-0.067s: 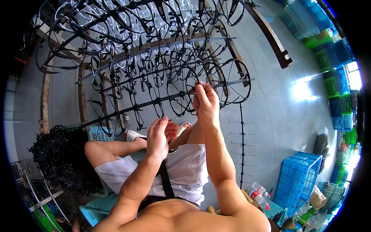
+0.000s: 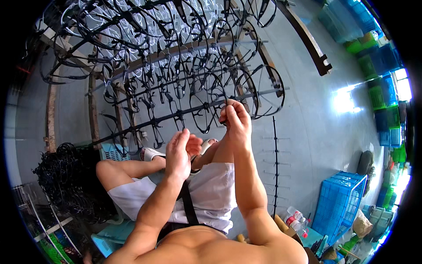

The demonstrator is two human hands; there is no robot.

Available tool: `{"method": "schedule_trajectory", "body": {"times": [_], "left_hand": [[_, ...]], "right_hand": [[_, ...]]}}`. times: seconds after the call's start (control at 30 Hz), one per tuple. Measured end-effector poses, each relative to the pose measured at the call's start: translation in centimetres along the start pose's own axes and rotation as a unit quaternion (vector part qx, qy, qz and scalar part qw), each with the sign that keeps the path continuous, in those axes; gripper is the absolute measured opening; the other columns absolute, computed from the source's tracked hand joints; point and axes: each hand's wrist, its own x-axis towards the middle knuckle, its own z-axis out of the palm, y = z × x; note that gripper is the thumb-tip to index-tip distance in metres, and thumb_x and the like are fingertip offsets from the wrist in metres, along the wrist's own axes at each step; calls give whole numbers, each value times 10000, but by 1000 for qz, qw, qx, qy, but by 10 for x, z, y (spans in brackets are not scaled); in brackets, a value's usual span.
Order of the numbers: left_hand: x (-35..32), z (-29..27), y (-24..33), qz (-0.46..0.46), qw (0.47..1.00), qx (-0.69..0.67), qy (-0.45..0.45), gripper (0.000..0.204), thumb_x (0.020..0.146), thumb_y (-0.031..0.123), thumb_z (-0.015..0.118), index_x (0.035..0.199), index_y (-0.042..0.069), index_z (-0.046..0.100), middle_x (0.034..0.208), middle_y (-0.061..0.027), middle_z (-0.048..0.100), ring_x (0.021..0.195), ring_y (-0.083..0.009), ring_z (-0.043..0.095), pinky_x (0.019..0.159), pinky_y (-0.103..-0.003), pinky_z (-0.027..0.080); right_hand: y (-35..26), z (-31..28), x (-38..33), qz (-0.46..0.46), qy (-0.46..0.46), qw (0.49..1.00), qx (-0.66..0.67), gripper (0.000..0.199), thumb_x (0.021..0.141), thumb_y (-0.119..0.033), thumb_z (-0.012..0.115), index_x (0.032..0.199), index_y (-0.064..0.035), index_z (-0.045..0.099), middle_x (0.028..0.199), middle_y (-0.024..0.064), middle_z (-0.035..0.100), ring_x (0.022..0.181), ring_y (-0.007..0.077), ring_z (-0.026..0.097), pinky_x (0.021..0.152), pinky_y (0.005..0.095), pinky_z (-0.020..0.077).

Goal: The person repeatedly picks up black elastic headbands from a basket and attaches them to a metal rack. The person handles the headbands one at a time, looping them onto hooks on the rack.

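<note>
My right hand (image 2: 237, 121) is raised in front of the nearest rod, thumb and fingers pinched on a thin black curved frame piece (image 2: 226, 91). Most of that piece is hidden by the fingers or lost among similar ones behind it. Lower and to the left, my left hand (image 2: 179, 154) is held up with fingers loosely bent and apart, and nothing shows in it. Just beyond both hands runs a black rod (image 2: 165, 117) with short prongs. Black curved frame pieces (image 2: 269, 68) hang along it, several of them as wide loops at its right end.
Further rods with black and white frame pieces rest on brown rails (image 2: 303, 35). A pronged rod (image 2: 276, 165) lies on the floor at right. A tangled black heap (image 2: 70, 185) sits at left. A blue crate (image 2: 336, 207) and plastic bottles (image 2: 296, 220) stand at lower right.
My right hand has dropped slightly toward me, away from the rod. A loop near it has shifted. My left hand has barely moved.
</note>
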Motion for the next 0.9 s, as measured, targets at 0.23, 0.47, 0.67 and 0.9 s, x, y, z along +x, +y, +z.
{"method": "schedule_trajectory", "body": {"times": [0.23,0.47,0.67,0.9], "left_hand": [[1,6,7,-1,1000,3,-23,230,924,276,556,818,76,594,745,-94,664,589,-152,609,547,-258,491],[7,-2,4,8,1000,-25,-15,215,930,253,539,862,52,571,739,-92,659,559,-130,607,529,-247,496],[9,0,-10,24,999,6,-41,259,937,284,506,852,50,578,715,-49,614,548,-102,557,507,-244,472],[-53,-132,59,168,974,120,-97,176,918,223,569,945,49,577,824,-54,639,701,-101,605,585,-225,491]], "right_hand": [[13,-9,-42,-54,-20,998,13,410,885,-22,578,1265,5,428,995,55,580,896,108,529,792,231,435],[23,7,-42,-21,109,994,-25,350,851,-54,625,1183,7,534,932,61,632,843,107,574,744,228,460],[34,1,-34,-143,122,976,-109,338,849,-88,615,1159,23,540,937,87,631,779,128,544,716,263,442],[11,30,-70,-258,191,771,-550,406,903,-156,566,1263,0,459,1248,134,472,1115,237,487,944,358,404]]}}
